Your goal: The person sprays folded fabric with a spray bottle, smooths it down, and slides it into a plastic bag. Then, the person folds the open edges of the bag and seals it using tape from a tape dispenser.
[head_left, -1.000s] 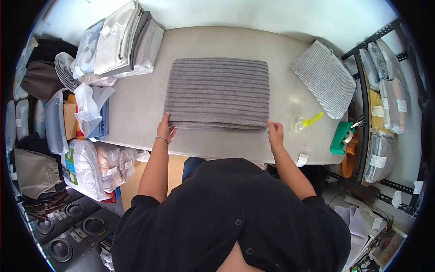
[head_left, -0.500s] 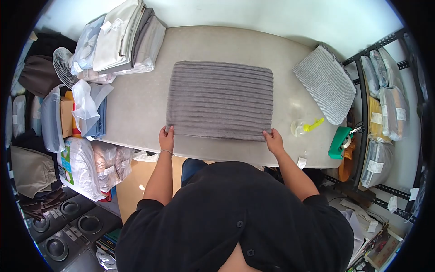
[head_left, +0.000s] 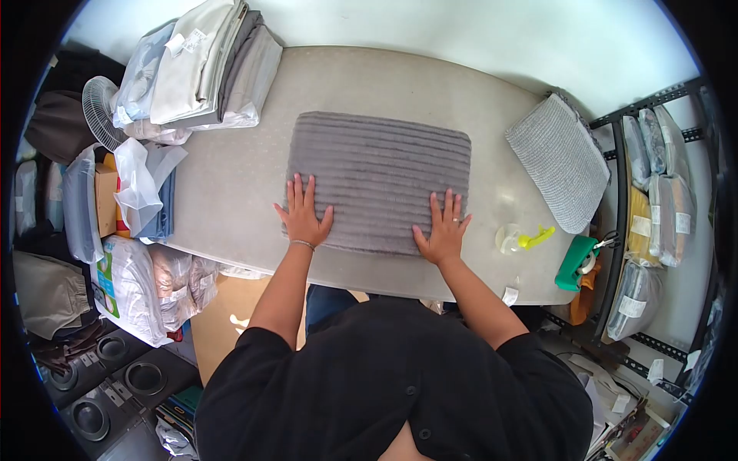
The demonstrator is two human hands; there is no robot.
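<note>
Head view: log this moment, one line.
left hand: fingers spread on rectangular grey ribbed cloth | right hand: fingers spread on same cloth | cloth: on beige table

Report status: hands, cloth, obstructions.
Both hands open: left hand, right hand flat on cloth's near edge. Cloth flat on table. Nothing on top but hands.

The print on the white labels is too small to read.
</note>
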